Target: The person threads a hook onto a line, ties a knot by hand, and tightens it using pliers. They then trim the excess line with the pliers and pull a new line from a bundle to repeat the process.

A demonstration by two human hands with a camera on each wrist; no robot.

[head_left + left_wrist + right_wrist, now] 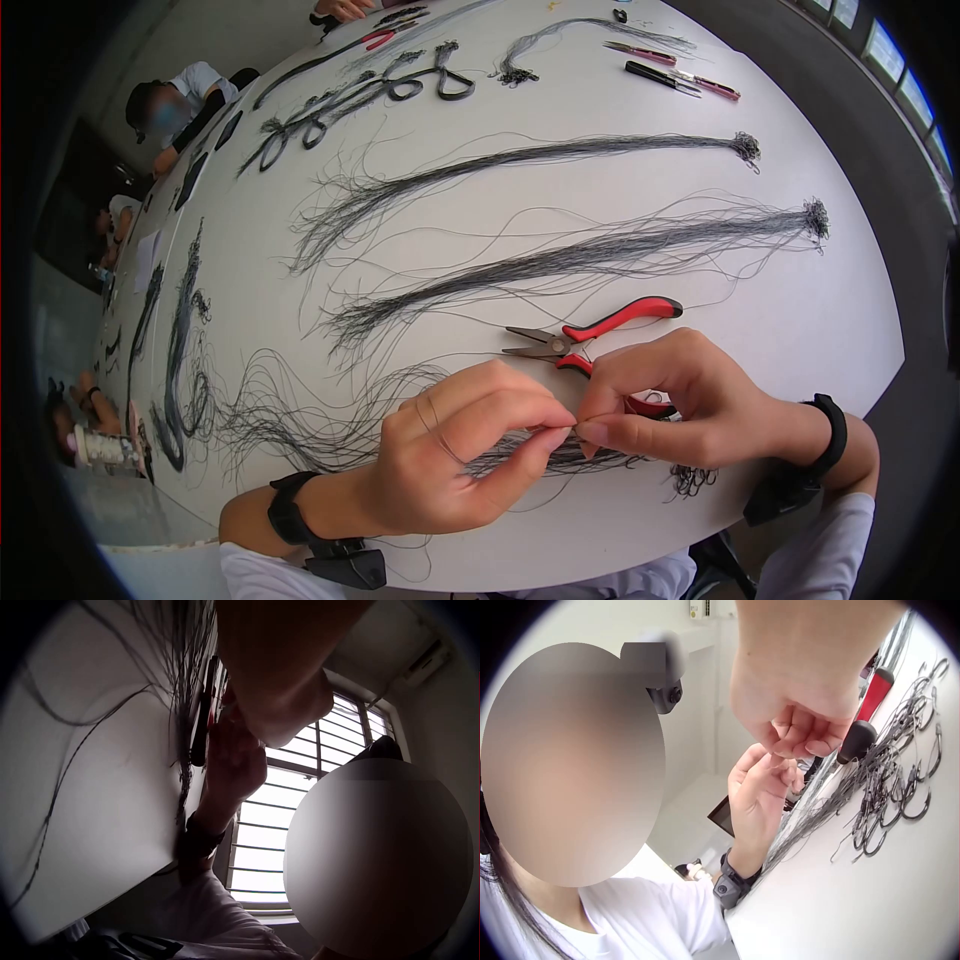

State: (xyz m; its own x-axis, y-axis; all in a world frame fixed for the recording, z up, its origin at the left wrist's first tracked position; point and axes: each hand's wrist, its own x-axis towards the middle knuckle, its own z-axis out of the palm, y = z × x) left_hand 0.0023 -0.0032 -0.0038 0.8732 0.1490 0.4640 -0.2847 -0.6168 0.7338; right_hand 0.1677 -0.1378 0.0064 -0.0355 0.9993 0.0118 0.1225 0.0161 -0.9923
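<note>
My left hand (455, 455) and right hand (690, 400) meet fingertip to fingertip over the near part of the table. Each pinches with thumb and forefinger at a thin line (432, 415), which crosses the back of the left fingers; what sits right between the fingertips is mostly hidden. Under the hands lies a loose bundle of dark lines (300, 410), with a cluster of fish hooks (692, 482) at its right end. The right wrist view shows the hooks (889, 802) up close. Pliers (625, 318) with red and black handles lie just beyond the hands, partly covered by the right one.
Two long bundles of hooked lines, a nearer one (600, 250) and a farther one (560, 153), stretch across the table (840, 330). Farther off are looped black bundles (400, 88) and snips (665, 78). At the left, another person (185, 95) sits at the table.
</note>
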